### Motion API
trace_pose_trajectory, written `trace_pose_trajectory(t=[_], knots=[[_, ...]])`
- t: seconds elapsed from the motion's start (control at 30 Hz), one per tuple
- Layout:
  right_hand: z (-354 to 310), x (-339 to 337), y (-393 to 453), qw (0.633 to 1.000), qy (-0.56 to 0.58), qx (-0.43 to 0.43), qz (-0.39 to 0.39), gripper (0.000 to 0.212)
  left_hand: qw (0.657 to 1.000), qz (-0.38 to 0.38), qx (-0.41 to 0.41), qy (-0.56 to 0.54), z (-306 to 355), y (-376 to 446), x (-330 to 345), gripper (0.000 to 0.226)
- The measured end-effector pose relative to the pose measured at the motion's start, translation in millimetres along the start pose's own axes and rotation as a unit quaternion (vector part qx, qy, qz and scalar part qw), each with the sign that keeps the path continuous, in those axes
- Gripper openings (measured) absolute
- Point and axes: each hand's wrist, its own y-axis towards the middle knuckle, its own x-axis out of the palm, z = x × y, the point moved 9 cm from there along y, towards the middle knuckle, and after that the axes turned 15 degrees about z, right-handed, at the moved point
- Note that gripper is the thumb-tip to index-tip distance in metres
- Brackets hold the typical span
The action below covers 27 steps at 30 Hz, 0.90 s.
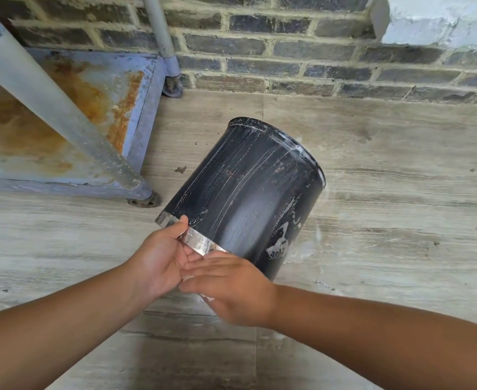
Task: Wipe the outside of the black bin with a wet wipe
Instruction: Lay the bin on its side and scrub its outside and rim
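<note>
Black bin (248, 190) tipped over on the floor (386, 209), rusty cart (62, 114) just left of it. Left hand (158, 257) grips the shiny rim (200, 243), thumb on top. Right hand (231, 288) flat, fingers together.

Hands: left (158, 257) grips tilted black bin (248, 190) rim.

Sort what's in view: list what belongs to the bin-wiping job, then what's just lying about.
Job: black bin, tilted; left hand gripping its silver rim; right hand beside it. No wipe clearly visible.

Lying about: rusty metal cart, brick wall.
</note>
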Motion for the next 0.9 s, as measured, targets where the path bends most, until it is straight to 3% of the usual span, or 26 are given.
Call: trace_pose_trajectory(t=[0.1, 0.2, 0.3, 0.37, 0.57, 0.7, 0.83, 0.9], knots=[[6.8, -18.4, 4.0, 0.997, 0.067, 0.026, 0.022, 0.036, 0.999, 0.016, 0.017, -0.035, 7.9, 0.3, 2.5, 0.030], [47.2, -81.3, 19.6, 0.989, -0.009, 0.079, 0.121, 0.027, 0.995, 0.032, 0.050, -0.084, 18.4, 4.9, 7.4, 0.017], [122.7, -165.0, 13.8, 0.925, -0.082, 0.242, 0.280, 0.032, 0.992, 0.054, 0.056, -0.104, 23.1, 11.8, 9.4, 0.017], [159.3, -192.3, 3.7, 0.897, -0.117, 0.297, 0.305, 0.034, 0.990, 0.050, 0.055, -0.117, 25.8, 15.9, 13.2, 0.011], [166.7, -154.8, -12.2, 0.907, -0.102, 0.312, 0.262, 0.046, 0.987, 0.071, 0.063, -0.130, 25.8, 24.6, 7.4, 0.014], [132.4, -131.0, -13.6, 0.949, -0.069, 0.238, 0.197, 0.045, 0.985, 0.081, 0.065, -0.138, 30.7, 29.1, 1.6, 0.015], [79.1, -86.7, -26.8, 0.986, -0.050, 0.141, 0.068, 0.053, 0.987, 0.071, 0.067, -0.128, 31.1, 33.1, 0.4, 0.015], [54.3, -67.1, -36.7, 0.995, 0.007, 0.095, 0.041, 0.047, 0.987, 0.059, 0.067, -0.132, 31.6, 34.8, 0.5, 0.014]])
